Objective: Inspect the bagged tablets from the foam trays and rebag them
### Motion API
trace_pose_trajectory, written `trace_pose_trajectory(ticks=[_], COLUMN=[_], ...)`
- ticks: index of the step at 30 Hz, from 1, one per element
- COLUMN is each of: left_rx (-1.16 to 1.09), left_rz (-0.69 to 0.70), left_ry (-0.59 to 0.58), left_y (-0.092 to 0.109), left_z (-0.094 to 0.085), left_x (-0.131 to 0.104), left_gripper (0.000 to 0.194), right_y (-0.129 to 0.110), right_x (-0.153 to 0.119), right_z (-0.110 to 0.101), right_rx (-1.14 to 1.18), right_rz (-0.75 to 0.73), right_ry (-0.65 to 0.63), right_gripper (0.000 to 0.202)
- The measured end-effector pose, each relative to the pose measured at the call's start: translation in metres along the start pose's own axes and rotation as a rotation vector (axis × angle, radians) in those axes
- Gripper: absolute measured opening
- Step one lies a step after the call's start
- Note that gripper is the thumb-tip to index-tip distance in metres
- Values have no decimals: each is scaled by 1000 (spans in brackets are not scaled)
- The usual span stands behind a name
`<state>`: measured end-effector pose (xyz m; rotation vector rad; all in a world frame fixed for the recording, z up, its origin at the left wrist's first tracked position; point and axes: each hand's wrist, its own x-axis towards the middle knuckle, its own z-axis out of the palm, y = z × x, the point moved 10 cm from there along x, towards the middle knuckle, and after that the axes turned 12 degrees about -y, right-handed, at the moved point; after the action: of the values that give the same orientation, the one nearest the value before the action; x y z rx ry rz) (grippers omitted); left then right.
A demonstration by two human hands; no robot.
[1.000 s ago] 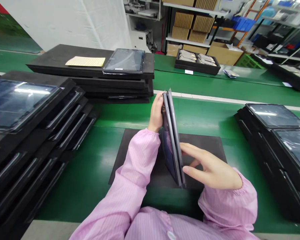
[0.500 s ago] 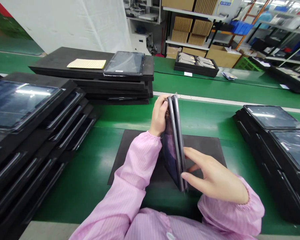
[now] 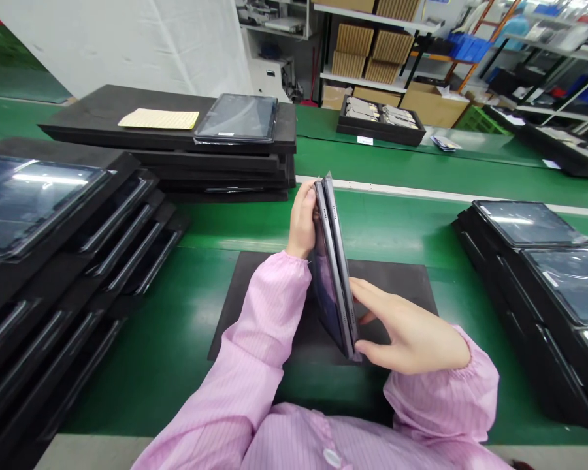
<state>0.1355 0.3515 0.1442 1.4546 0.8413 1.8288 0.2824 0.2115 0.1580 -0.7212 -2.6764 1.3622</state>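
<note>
Two tablets [image 3: 334, 261] stand on edge, face to back, above a black mat [image 3: 396, 287] on the green bench. My left hand [image 3: 302, 219] is closed round their upper left end, with some fingers hidden behind them. At the lower right, my right hand [image 3: 396, 326] grips the tablets' near end between thumb and fingers. The tablets lean slightly to the left, and a clear film edge shows at their top. The left one's dark screen faces left.
Black foam trays with tablets are stacked at left [image 3: 127, 170] and right [image 3: 490, 261]. Behind, another foam stack [image 3: 171, 147] bears a tablet [image 3: 238, 117] and yellow paper [image 3: 159, 119]. A black box of grey parts [image 3: 379, 130] sits on the far green surface.
Both hands and the two tablets have shifted slightly left and up in view. The surroundings have also shifted slightly left with the camera. The hold on the tablets is much the same.
</note>
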Motion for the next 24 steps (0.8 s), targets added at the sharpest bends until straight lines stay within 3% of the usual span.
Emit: trace_pose_trajectory(ticks=[6, 11, 15, 24], left_rx=[27, 67, 128, 264], left_rz=[9, 23, 38, 229], left_ry=[-3, -18, -93, -233], left_y=[4, 19, 37, 76], left_z=[-1, 2, 16, 43], left_x=[0, -5, -12, -26], left_gripper=[59, 59, 57, 45], right_y=[6, 10, 16, 1], right_x=[-1, -3, -7, -20], right_z=[-7, -21, -30, -37], right_rx=[72, 105, 238, 183], right_rz=[31, 67, 103, 89], right_ry=[88, 329, 491, 542], right_gripper=[72, 57, 40, 34])
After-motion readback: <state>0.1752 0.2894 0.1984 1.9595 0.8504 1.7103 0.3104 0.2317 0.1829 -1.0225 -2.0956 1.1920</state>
